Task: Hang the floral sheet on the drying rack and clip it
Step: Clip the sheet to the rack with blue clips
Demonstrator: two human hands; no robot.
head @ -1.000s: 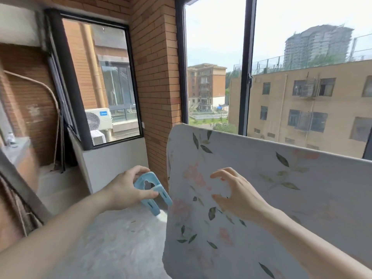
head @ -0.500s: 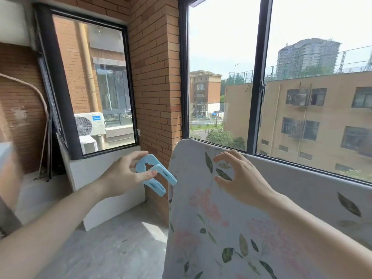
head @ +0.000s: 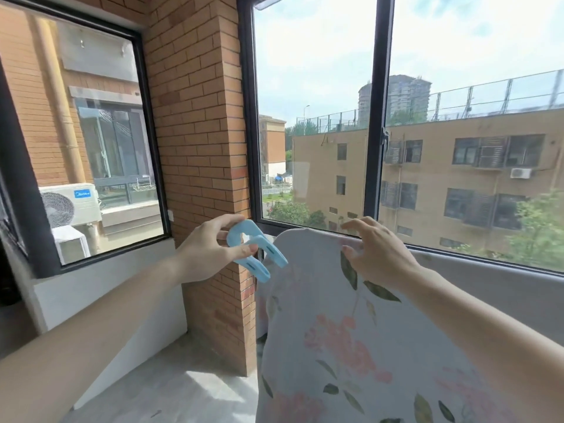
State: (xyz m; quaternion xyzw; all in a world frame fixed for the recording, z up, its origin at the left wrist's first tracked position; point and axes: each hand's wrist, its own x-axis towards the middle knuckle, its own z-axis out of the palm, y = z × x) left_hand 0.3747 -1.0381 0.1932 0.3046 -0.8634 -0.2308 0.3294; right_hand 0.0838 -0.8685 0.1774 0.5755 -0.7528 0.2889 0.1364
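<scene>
Brick balcony, lower centre: left hand (head: 210, 251) is pinching the blue clip (head: 255, 250), jaws spread. Right hand (head: 377, 253), fingers loosely spread and holding nothing, is hovering at the floral sheet (head: 351, 346); soft, light cloth, best clipped at its draped top edge.

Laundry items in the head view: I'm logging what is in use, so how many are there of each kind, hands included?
Light blue plastic clothes clip, held by the left hand: 1
White floral cotton sheet: 1
Hands, left hand and right hand: 2
Total: 4
</scene>
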